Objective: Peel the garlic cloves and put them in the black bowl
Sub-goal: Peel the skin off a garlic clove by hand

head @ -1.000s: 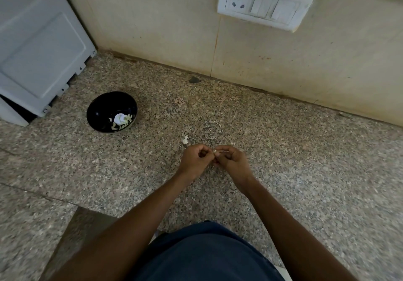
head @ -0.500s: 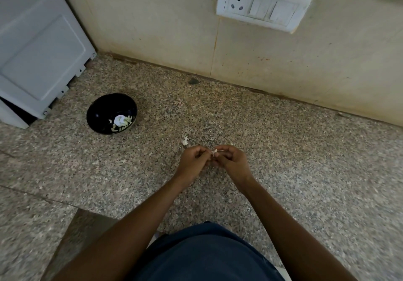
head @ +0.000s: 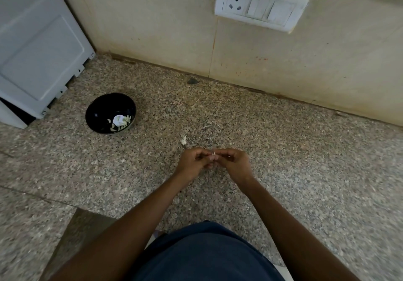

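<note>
pale and tiny, the garlic clove (head: 213, 154) sits pinched between my left hand (head: 193, 162) and right hand (head: 234, 163), both curled together on it over the granite counter (head: 283, 150). my worry: it could slip from my fingertips and drop, since it looks small and slick. it is too small for me to tell how much skin remains. the black bowl (head: 102, 108), well apart at ten o'clock, already holds peeled pieces. a peel scrap (head: 184, 140) lies just past my left hand at eleven o'clock.
</note>
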